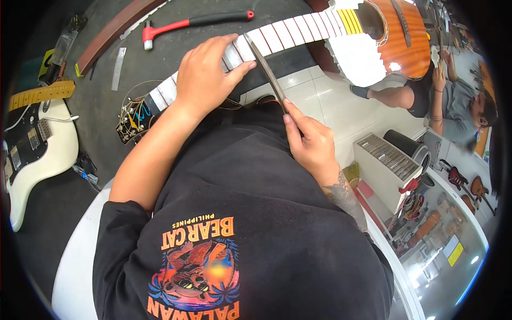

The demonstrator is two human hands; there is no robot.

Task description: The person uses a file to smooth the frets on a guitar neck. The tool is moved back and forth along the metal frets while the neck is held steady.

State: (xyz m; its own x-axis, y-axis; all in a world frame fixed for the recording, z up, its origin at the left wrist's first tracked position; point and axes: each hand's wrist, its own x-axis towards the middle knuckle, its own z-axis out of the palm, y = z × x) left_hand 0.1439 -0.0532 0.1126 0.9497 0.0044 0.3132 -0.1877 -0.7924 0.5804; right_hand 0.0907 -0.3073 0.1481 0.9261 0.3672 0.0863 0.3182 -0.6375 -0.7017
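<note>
While the headstock (133, 121) lies at left, the left hand (207, 72), thumb and fingers parted, rests over the guitar neck (282, 36) across the dark bench (168, 57). Unstrung and masked, the neck looks prepared; fret filing seems unfinished, a slim file (271, 74) lying across it, gripped in the closed right hand (312, 140). White covering (358, 65) borders the body (409, 56).

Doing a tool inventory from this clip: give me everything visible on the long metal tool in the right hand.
The long metal tool is slim, nearly straight, and dark grey with a dull sheen. The right hand grips its lower end between thumb and fingers; no separate handle shows. It slants up and to the left, its upper end across the white-covered fretboard, close beside the left hand. Surface texture is too fine to make out.
</note>
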